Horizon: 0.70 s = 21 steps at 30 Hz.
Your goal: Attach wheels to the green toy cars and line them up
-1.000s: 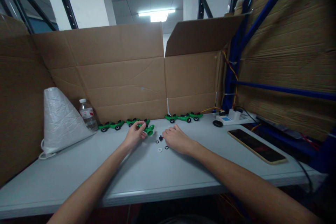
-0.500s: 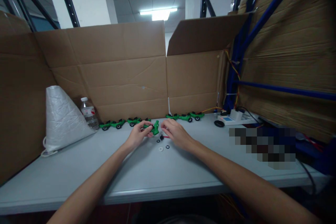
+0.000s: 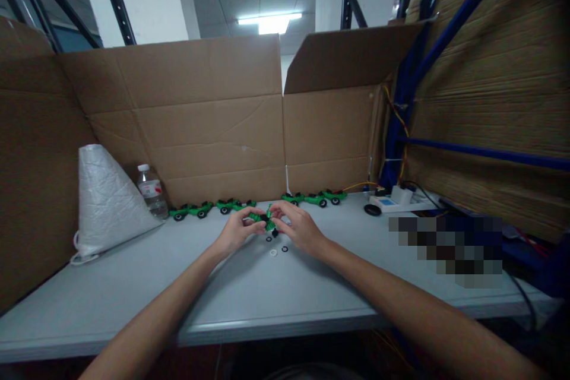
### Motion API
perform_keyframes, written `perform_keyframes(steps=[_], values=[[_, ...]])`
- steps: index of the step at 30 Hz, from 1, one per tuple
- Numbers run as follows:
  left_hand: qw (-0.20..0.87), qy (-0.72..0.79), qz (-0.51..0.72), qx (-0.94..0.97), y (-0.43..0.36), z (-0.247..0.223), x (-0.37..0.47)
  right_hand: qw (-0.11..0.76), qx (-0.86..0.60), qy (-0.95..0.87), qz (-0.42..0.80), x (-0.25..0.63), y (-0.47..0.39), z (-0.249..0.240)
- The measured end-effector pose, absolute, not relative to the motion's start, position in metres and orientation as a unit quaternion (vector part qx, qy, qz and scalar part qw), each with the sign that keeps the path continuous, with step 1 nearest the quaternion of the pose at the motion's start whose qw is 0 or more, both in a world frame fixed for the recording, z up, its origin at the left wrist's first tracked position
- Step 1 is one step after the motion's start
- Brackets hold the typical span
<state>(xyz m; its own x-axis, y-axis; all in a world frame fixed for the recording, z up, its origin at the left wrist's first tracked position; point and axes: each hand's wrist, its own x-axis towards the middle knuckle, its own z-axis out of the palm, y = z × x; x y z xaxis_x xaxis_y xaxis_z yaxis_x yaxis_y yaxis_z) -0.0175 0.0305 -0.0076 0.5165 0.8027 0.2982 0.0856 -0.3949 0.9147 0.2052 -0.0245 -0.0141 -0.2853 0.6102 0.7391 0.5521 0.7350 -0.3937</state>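
In front of me, just above the table, my left hand (image 3: 238, 234) grips a small green toy car (image 3: 271, 226) between thumb and fingers. The fingers of my right hand (image 3: 303, 229) close on the car's right end, partly hiding it. A dark part on the car shows between the hands. Beneath them lies a small black piece (image 3: 275, 233), beside a small black ring (image 3: 268, 239). Nearer to me are another black ring (image 3: 285, 249) and a white ring (image 3: 273, 253).
Several green toy cars with black wheels (image 3: 190, 211) line the back of the table (image 3: 249, 297), against a cardboard wall (image 3: 214, 142). A water bottle (image 3: 151, 190) and a white bag (image 3: 107, 208) stand left. A power strip (image 3: 396, 200) and a black disc (image 3: 372, 210) lie right.
My right hand has moved left onto the green toy car, and its fingers now touch it. The car has turned slightly in my left hand. The loose rings have stayed put.
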Motion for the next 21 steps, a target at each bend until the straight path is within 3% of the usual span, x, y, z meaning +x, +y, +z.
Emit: perform_keyframes(steps=[4,21], values=[[0.448,0.281,0.381,0.759,0.0271,-0.0063,-0.0153,0.505,-0.328,-0.797,0.041,0.2045,-0.0233,-0.0165],[0.347,0.294,0.359,0.815,0.0221,-0.0058,-0.015,0.475,-0.337,-0.813,0.016,0.206,-0.0281,-0.0149]])
